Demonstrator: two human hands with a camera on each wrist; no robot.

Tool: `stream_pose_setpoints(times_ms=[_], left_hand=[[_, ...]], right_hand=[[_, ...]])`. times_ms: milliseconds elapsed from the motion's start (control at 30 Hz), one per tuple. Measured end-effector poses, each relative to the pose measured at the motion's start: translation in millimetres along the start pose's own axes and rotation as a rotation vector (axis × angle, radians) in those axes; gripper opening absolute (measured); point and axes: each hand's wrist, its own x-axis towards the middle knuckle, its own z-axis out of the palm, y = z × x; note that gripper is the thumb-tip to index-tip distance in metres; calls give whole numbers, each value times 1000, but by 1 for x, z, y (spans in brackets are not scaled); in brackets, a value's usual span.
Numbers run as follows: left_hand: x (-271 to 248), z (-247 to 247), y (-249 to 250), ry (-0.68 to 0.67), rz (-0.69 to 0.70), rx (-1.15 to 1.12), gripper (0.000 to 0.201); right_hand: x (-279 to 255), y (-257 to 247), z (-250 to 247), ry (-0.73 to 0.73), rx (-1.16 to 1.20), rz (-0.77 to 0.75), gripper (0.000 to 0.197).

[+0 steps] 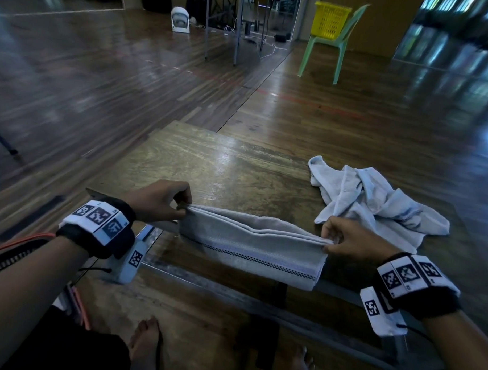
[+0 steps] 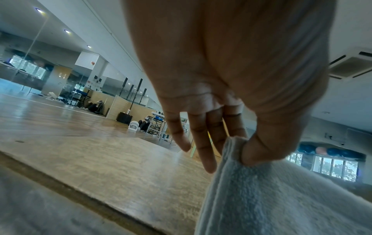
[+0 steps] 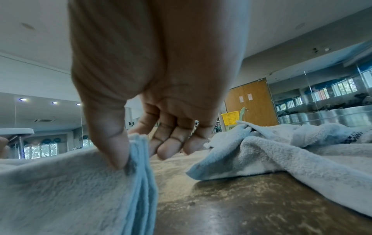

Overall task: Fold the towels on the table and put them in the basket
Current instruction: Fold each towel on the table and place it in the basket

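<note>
A pale grey towel [image 1: 251, 246] with a dark checked stripe hangs folded in layers over the near edge of the wooden table [image 1: 210, 161]. My left hand [image 1: 181, 203] pinches its upper left corner, thumb against forefinger, also seen as my left hand [image 2: 239, 139] on the towel [image 2: 281, 198]. My right hand [image 1: 329, 240] pinches the upper right corner; in the right wrist view my right hand [image 3: 128, 143] holds the stacked towel [image 3: 70, 190] edges. A second towel [image 1: 375, 200] lies crumpled on the table's right side, seen again as the crumpled towel [image 3: 281, 151]. The yellow basket [image 1: 330, 20] sits far off on a chair.
The basket rests on a light green plastic chair [image 1: 325, 52] across the wooden floor. A white fan [image 1: 180, 19] and metal table legs [image 1: 237, 32] stand at the far wall. My bare feet [image 1: 146, 344] are under the table's near edge.
</note>
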Motion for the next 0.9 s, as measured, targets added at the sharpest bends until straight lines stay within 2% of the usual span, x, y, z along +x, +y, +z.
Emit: stream_pose_setpoints(times_ms=[133, 267, 400, 567, 700, 767, 833, 900], left_hand=[[2, -1, 1, 35, -4, -15, 14], [6, 0, -2, 62, -9, -2, 14], [9, -2, -10, 71, -23, -3, 12], [5, -6, -17, 19, -78, -42, 11], [6, -6, -19, -2, -140, -72, 10], [11, -4, -19, 36, -169, -67, 8], [19, -5, -14, 199, -149, -59, 8], [29, -11, -2, 513, -47, 1, 9]], right_hand=[[-1, -4, 2, -98, 10, 49, 23], [0, -8, 1, -137, -60, 38, 16], [-1, -9, -2, -112, -28, 33, 10], [3, -3, -6, -41, -57, -16, 12], [10, 0, -5, 119, -56, -66, 12], [15, 0, -5, 239, -44, -68, 12], [20, -1, -8, 497, -121, -136, 12], [22, -6, -16, 851, -231, -240, 12]])
